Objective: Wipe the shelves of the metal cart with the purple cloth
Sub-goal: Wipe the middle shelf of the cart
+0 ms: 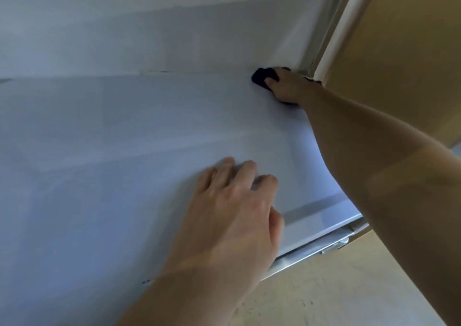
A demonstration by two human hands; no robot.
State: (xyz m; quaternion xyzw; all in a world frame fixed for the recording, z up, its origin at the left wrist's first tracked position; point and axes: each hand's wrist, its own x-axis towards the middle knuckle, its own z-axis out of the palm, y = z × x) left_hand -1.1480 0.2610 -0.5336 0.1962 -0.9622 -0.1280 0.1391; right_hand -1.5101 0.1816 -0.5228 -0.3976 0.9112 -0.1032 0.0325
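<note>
The metal cart's shelf [124,131] fills most of the view as a broad, pale grey sheet. My right hand [289,86] reaches to its far right corner and presses a dark purple cloth [263,77] flat against the surface; only a bunched part of the cloth shows past my fingers. My left hand [232,211] rests palm down on the near part of the shelf, fingers slightly spread, holding nothing.
A white post [341,26] of the cart rises at the far right corner. The shelf's folded metal rim [319,246] runs along the right edge. A tan wall [399,51] and pale floor [336,295] lie beyond it.
</note>
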